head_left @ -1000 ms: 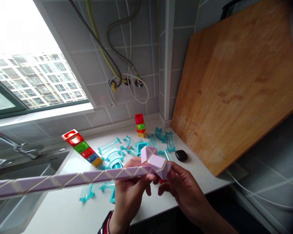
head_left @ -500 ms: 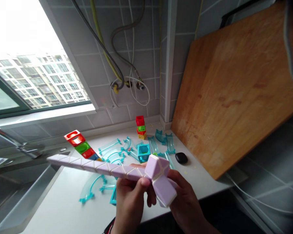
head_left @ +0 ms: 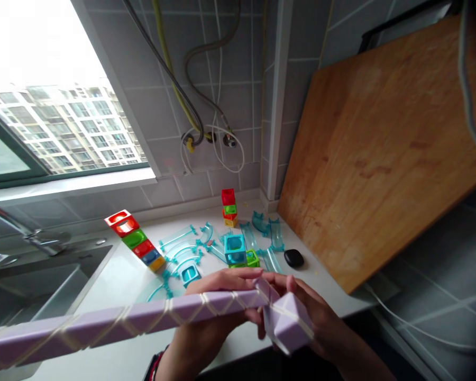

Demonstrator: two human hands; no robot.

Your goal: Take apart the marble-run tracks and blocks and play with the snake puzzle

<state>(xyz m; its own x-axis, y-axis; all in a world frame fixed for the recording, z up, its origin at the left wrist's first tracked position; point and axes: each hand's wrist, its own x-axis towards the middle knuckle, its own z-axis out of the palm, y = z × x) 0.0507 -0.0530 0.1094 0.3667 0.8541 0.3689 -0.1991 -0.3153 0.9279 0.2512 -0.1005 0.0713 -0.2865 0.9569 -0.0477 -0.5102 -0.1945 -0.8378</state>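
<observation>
A long lilac segmented toy [head_left: 143,317] with pale criss-cross seams stretches from the left edge of the view to a folded, angular cluster [head_left: 291,320] at its right end. My left hand [head_left: 218,307] is closed round the long part near the cluster, fingers above and below it. Behind and around the cluster, my right hand [head_left: 307,307] grips it; some of its fingers are hidden. Just beyond my hands stand a turquoise cube [head_left: 235,248] and a green block [head_left: 253,258]. A smaller turquoise block [head_left: 190,273] sits beside my left hand.
Clear turquoise track pieces [head_left: 186,254] lie on the white counter [head_left: 91,296]. A tall multicoloured block stack [head_left: 135,239] is at left, a shorter stack [head_left: 229,208] at the back. A black oval object [head_left: 294,258], a sink [head_left: 31,286] and a leaning wooden board [head_left: 381,153] flank them.
The lilac toy's long part has swung closer and lower, reaching the left edge. Its cluster has turned and shifted right and down. My left hand's fingers now lie over the long part.
</observation>
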